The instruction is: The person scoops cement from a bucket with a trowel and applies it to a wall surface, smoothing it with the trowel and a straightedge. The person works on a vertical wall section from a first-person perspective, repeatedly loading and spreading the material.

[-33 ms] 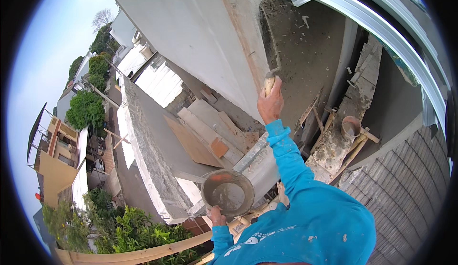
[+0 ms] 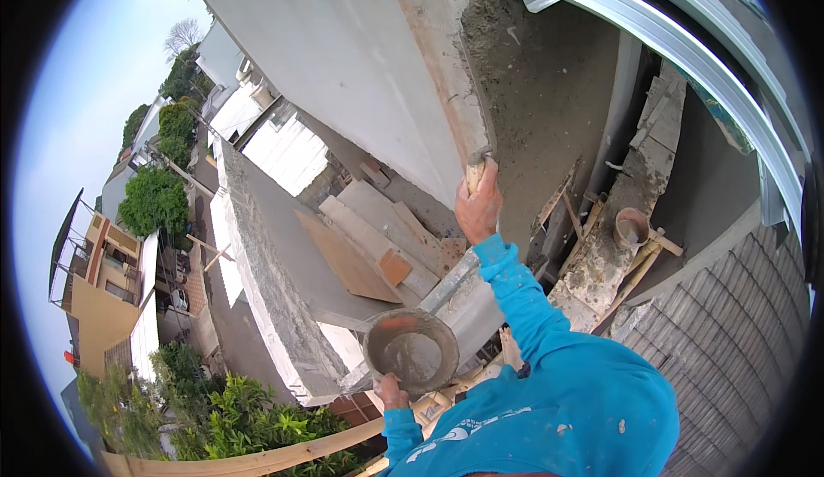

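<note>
My left hand [image 2: 392,390] is closed on the near rim of a round, mortar-crusted bucket [image 2: 447,346]. Wet grey mortar [image 2: 414,357] lies in the bottom of it. With my right arm stretched forward, my right hand [image 2: 481,206] grips the pale wooden handle of a trowel [image 2: 475,177]. The trowel's metal part shows only in part, along the edge of the wall [image 2: 378,57], where rough wet mortar [image 2: 486,27] covers the far right side.
A second bucket [image 2: 632,228] stands on a mortar-splattered plank platform [image 2: 614,254] to the right. Curved metal channels [image 2: 687,35] cross the upper right above tiled roofing [image 2: 712,340]. Left of me runs a rough-topped concrete wall [image 2: 266,297], with loose boards [image 2: 386,237] lower down.
My right hand has come back toward me and slightly left along the wall edge, with the trowel still in it. The bucket and my left hand have barely moved.
</note>
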The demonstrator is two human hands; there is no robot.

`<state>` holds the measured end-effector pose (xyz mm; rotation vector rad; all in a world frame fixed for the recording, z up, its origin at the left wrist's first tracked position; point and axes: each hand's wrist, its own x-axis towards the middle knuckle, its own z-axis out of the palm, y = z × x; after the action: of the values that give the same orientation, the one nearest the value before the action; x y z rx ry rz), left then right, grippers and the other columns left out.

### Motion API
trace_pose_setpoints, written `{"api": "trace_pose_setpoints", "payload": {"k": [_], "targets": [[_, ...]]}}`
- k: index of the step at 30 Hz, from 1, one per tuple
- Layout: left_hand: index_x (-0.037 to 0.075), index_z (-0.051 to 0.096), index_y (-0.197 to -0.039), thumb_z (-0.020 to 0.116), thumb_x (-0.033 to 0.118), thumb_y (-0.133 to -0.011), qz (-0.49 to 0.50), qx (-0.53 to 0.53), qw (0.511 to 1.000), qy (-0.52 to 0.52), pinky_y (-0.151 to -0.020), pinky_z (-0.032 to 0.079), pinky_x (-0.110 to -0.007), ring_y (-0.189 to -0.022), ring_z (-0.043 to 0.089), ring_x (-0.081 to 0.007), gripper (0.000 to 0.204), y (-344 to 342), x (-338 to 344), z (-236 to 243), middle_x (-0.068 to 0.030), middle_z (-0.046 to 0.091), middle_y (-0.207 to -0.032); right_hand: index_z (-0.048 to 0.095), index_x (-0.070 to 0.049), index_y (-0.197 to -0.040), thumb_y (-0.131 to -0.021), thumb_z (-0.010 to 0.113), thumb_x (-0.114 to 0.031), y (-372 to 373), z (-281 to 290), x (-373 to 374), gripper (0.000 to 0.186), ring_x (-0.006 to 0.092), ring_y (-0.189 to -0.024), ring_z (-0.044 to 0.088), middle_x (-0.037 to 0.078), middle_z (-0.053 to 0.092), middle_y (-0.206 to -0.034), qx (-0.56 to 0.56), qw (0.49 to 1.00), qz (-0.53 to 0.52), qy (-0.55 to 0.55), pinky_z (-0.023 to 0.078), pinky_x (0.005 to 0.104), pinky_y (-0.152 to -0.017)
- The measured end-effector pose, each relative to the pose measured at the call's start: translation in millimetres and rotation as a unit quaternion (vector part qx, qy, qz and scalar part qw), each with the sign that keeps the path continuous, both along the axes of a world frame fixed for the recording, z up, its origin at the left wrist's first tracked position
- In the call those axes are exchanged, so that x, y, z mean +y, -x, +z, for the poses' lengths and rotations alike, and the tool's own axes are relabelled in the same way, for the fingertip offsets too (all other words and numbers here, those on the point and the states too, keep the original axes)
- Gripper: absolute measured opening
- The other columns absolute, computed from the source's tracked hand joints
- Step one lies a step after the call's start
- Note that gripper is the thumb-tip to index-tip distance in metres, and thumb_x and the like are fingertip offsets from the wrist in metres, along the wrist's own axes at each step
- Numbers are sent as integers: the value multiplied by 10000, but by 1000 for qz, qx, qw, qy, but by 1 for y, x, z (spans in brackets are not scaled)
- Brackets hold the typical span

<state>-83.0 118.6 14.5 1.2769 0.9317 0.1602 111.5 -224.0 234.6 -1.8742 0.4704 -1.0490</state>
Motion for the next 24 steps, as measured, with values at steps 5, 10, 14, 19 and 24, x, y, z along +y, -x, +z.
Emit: {"api": "trace_pose_setpoints", "payload": {"k": [5, 10, 14, 19, 24], "targets": [[1, 551, -1076, 498, -68, -630, 25, 21, 999, -4, -546, 423, -312, -705, 535, -192, 455, 7, -5, -13, -58, 559, -876, 377, -11, -1304, -832, 633, -102, 86, -92, 49, 544, 481, -960, 593, 293, 595, -1047, 48, 992, 88, -82, 470, 507, -812], [-11, 575, -1030, 522, -23, -668, 19, -12, 998, 52, -576, 422, -322, -715, 537, -178, 367, -11, -38, -32, -57, 567, -848, 426, -26, -1276, -796, 637, -157, 196, -127, 18, 541, 474, -844, 630, 290, 633, -910, 304, 915, 264, -19, 510, 498, -744], [-40, 567, -1187, 484, -98, -711, -39, -118, 989, 77, -768, 502, -316, -850, 614, -194, 486, -19, -66, -36, -90, 632, -1031, 448, 2, -1190, -781, 618, -197, 241, -153, -1, 485, 474, -863, 624, 306, 630, -905, 448, 793, 400, 98, 509, 520, -738], [-39, 541, -1299, 504, -113, -745, -89, -96, 990, 57, -886, 492, -311, -1005, 623, -194, 560, -34, -104, -20, -120, 649, -1151, 430, 74, -1171, -777, 606, -190, 215, -200, 11, 506, 462, -888, 639, 332, 623, -982, 552, 699, 412, 192, 507, 544, -759], [24, 484, -1400, 497, -118, -740, -180, -157, 969, -64, -919, 470, -297, -1042, 606, -181, 675, -43, -135, 2, -113, 636, -1202, 389, 119, -1250, -800, 624, -231, 182, -206, 5, 617, 436, -874, 664, 323, 638, -1011, 588, 618, 492, 176, 538, 492, -757]]}}
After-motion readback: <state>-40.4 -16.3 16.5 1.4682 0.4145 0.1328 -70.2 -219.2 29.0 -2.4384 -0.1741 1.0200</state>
